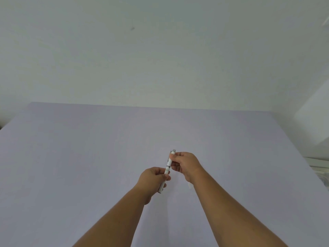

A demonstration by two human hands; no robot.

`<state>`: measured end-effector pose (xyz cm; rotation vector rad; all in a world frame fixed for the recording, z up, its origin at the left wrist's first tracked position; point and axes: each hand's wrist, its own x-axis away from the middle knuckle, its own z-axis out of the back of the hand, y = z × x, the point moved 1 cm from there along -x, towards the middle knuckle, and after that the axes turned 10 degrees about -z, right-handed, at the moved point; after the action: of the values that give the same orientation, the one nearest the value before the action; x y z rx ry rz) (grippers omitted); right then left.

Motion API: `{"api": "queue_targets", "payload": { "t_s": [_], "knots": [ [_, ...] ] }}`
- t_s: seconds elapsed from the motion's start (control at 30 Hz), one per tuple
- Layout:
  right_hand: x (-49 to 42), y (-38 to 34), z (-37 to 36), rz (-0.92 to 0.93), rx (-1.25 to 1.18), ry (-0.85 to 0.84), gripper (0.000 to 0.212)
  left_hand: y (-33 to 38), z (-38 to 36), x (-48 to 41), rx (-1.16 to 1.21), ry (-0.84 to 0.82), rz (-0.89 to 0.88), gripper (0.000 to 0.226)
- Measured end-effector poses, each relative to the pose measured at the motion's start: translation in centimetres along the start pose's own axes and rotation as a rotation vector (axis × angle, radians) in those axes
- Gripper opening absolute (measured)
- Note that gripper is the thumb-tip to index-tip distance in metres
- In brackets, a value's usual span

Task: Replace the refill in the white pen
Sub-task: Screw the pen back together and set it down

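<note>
White pen (168,168): one, slim, white barrel with a dark band near its middle and a grey clicker and clip at the far end; held in the air above the table, tilted so that the clicker end points away and slightly right and the tip end points toward the person and slightly left. The barrel appears in one piece; no separate refill can be made out. Left hand (153,179): fingers closed around the lower part of the barrel, thumb laid on top, with the pen's tip end sticking out below the fingers. Right hand (185,164): thumb and fingers pinched on the upper part of the barrel just below the clicker, remaining fingers curled in. Both forearms bare, reaching in from the lower edge of the view and converging on the pen. Table (89,157): broad, flat, pale lavender surface, filling the lower half of the view, lying beneath the hands and apart from the pen. Wall (160,50): plain off-white, rising behind the table's far edge, with one small dark mark (132,28) high up. Pale object (318,166) at the right edge past the table: blurred, not identifiable.
</note>
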<state>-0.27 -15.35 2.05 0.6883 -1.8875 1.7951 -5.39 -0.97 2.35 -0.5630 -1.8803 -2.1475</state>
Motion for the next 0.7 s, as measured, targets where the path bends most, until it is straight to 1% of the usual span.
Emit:
{"api": "queue_targets", "payload": {
  "t_s": [0.17, 0.43, 0.7],
  "knots": [
    [0.2, 0.0, 0.4, 0.023, 0.01, -0.025, 0.018, 0.1, -0.2, 0.1, 0.042, -0.038, 0.008, 0.013],
    [-0.2, 0.1, 0.5, 0.019, 0.031, 0.05, 0.012, -0.2, -0.8, -0.5, 0.028, 0.021, -0.004, 0.013],
    [-0.6, 0.2, 0.6, -0.001, 0.03, 0.051, 0.011, -0.7, -1.0, -1.2, 0.003, 0.055, -0.001, 0.012]
  ]
}}
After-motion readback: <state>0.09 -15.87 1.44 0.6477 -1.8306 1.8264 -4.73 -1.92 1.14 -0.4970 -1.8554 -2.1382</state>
